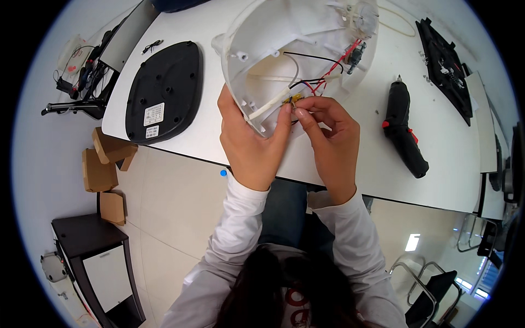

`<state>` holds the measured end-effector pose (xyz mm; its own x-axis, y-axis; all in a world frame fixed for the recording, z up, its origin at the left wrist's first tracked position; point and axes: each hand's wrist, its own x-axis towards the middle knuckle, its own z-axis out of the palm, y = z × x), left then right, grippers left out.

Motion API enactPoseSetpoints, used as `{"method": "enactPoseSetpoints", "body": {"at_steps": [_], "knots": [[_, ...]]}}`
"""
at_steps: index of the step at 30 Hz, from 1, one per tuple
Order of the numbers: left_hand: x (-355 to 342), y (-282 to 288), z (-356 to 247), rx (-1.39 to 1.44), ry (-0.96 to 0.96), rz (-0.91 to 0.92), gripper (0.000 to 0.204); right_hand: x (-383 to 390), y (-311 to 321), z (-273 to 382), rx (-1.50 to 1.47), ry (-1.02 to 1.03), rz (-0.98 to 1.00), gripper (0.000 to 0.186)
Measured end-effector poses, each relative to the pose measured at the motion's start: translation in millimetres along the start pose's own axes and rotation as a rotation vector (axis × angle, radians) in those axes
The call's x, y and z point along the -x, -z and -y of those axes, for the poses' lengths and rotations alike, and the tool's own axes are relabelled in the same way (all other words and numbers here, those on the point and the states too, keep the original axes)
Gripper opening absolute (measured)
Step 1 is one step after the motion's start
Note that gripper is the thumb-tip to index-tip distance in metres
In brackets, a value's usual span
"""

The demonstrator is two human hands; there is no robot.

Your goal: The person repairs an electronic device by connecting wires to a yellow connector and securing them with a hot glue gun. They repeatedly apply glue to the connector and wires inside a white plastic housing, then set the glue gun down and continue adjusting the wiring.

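Observation:
An open white plastic housing [236, 49] stands tilted on the table in front of me, its hollow inside facing me. My left hand [249, 147] is wrapped round its lower left wall, with the thumb reaching inside. Close beside that thumb, my right hand [333, 145] pinches at a small yellow part [295, 99] on the wiring. The fingertips partly hide this part. Red wires [338, 64] and black wires run through the housing, along with a white sleeved cable [270, 104]. A clear round part [365, 21] sits at its upper right.
A black cordless screwdriver [402, 120] lies on the white table [445, 164] to the right. Left of the housing is a black base plate [183, 76] with a short black cable [152, 46] beyond it. A black panel [445, 68] and several screws lie far right. Cardboard boxes [99, 170] stand on the floor.

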<state>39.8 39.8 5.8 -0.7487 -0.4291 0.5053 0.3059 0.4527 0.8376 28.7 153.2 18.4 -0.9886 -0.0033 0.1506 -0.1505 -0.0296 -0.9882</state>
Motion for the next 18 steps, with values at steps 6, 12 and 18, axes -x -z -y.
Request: {"method": "enactPoseSetpoints", "body": {"at_steps": [6,12,18], "knots": [[-0.8,0.6,2.0,-0.020,-0.026,0.010,0.071,-1.3,0.2,-0.4,-0.002,-0.016,-0.019,0.013],[-0.1,-0.6,2.3,-0.031,-0.021,-0.003,0.071,-2.0,0.3,-1.9,-0.054,-0.034,-0.003,0.014],[-0.4,-1.3,3.3,-0.010,-0.039,-0.003,0.070,-1.9,0.7,-2.3,-0.051,-0.008,-0.016,0.014]]}}
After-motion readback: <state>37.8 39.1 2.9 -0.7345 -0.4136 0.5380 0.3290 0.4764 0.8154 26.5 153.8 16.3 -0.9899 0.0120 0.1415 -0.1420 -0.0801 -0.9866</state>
